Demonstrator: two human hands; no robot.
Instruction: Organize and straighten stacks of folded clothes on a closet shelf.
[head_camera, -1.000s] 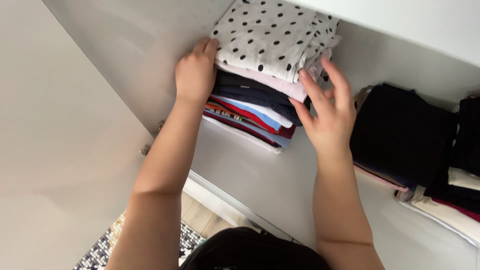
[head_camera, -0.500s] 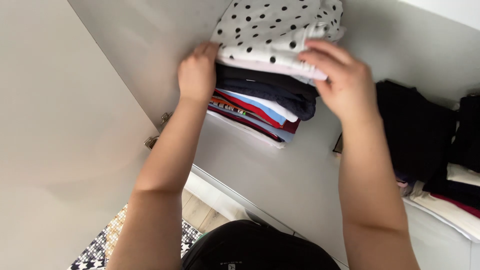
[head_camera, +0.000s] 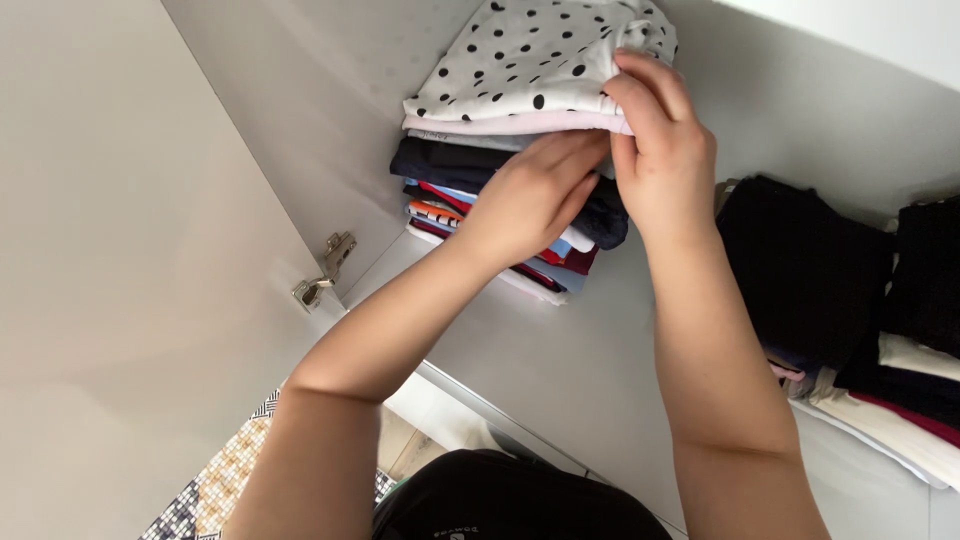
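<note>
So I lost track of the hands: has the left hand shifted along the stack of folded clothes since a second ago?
Yes. The left hand moved from the stack of folded clothes' left edge across its front, meeting the right hand.

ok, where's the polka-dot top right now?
Head view, upper centre: the polka-dot top lies on top of the stack on the shelf, with the right hand at its front right corner.

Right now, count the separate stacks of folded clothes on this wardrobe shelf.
3: a mixed-colour stack topped by a white black-dotted garment under both hands, a dark stack to its right, another at the right edge, partly cut off.
</note>
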